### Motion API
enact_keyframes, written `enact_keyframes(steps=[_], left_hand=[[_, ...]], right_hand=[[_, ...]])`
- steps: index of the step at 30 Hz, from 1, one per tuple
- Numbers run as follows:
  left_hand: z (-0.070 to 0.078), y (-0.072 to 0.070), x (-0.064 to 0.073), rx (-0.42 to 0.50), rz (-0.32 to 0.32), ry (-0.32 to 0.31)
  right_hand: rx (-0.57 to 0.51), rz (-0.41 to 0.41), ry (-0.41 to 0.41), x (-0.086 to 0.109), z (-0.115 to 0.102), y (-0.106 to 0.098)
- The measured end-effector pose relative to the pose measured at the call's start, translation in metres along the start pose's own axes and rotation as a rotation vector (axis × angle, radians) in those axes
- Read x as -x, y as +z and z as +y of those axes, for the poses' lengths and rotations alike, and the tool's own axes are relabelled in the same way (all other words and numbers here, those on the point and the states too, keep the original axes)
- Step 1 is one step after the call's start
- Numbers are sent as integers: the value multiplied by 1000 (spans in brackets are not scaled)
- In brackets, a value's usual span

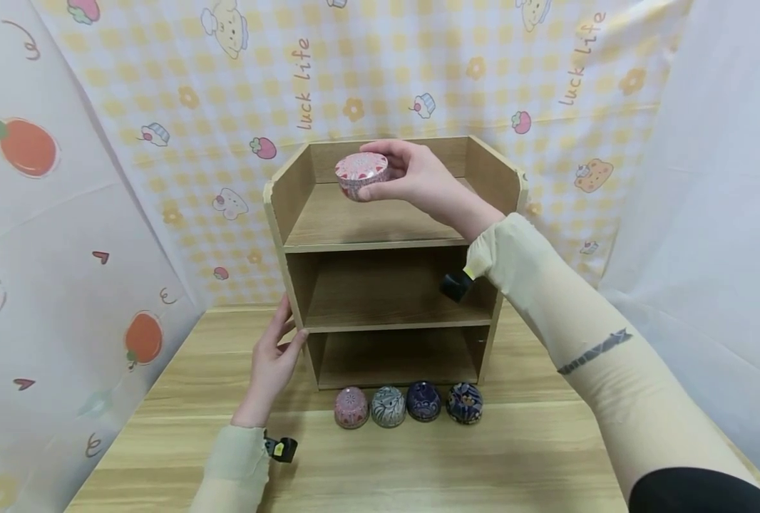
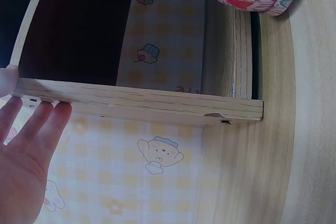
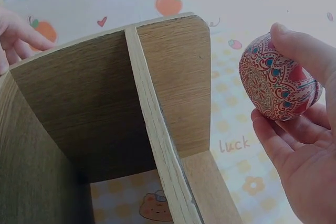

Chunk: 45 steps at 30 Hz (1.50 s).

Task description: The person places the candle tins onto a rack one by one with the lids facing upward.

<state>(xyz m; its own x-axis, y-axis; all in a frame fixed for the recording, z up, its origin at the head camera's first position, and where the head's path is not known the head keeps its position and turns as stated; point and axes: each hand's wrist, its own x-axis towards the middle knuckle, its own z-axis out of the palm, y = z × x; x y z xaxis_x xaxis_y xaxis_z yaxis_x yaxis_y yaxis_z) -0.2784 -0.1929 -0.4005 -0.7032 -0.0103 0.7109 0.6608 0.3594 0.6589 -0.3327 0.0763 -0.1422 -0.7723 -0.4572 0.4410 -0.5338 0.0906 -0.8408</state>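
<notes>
Above the top tier of a small wooden shelf (image 1: 380, 329), my right hand (image 1: 428, 174) holds a round lidded tin (image 1: 362, 168) with a pink and red pattern between thumb and fingers. The right wrist view shows the patterned base of this tin (image 3: 275, 80), tilted toward the camera. My left hand (image 1: 277, 360) grips the shelf's left side panel, thumb at the front edge and fingers (image 2: 55, 124) along the outer face. In front of the shelf's foot stand a pink tin (image 1: 351, 407), a grey-white leafy tin (image 1: 388, 407), a dark purple tin (image 1: 423, 401) and a navy floral tin (image 1: 464, 403).
The shelf stands on a light wood-grain table (image 1: 515, 456), with two bare compartments under its open top tier. Behind hangs a yellow checked cloth (image 1: 187, 171). White cloth walls (image 1: 694, 214) close off the left and right sides.
</notes>
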Motion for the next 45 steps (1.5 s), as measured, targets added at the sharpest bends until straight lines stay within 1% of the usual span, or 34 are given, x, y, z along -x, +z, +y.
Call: enact_keyframes(steps=[4,7,17,20,25,32,36,40,45], left_hand=[[17,-1,0,-5,-6,8],[20,-2,-1,-3,-11,7],[18,-3,0,10,-14,6],[19,-3,0,12,-14,-2],[21,-4,-1,-2,-19,-14],[22,-4,0,-31,-6,8],[22,-3,-1,-26,0,12],[22,-3,-2,-10,1,3],[23,-3,-1,-11,3,-12]], right_hand=[[3,-6,3,-4,2,4],[5,-14,2,-8,3,7],[13,-28,4,-14,3,19],[4,-30,16,-16,4,22],[23,-27,37,-20,6,24],[39,-20,53,-23,10,28],[44,-12,57,-23,12,29],[41,-8,60,-24,14,30],[37,-10,70,-26,16,34]])
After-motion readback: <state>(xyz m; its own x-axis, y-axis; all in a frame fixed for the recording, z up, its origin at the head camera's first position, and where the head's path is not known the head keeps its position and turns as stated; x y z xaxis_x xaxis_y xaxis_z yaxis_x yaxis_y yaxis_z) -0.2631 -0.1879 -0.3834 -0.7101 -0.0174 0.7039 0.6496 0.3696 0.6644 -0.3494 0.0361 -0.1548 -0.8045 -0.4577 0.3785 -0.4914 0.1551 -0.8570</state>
